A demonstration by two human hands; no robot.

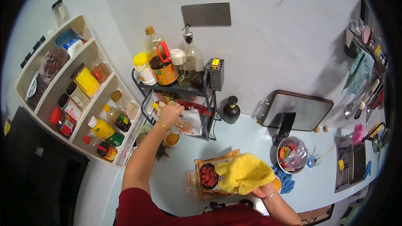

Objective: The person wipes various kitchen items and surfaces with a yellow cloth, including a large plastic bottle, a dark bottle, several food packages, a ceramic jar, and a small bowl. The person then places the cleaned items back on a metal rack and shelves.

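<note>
My left hand reaches into the lower tier of a black metal spice rack. Its fingers are at the packets there, beside a white food packet with a picture on its front and a long red packet. Whether it grips one of them is hidden behind the hand. At the counter's near side, my right hand holds a yellow terry cloth. That cloth hangs over part of a brown food package with a picture of red food.
Bottles, including a glass oil bottle, stand on the rack's upper tier. A wall shelf of jars stands at left. Right of the rack are a dark bottle, a phone, a metal bowl, a blue cloth and a sink.
</note>
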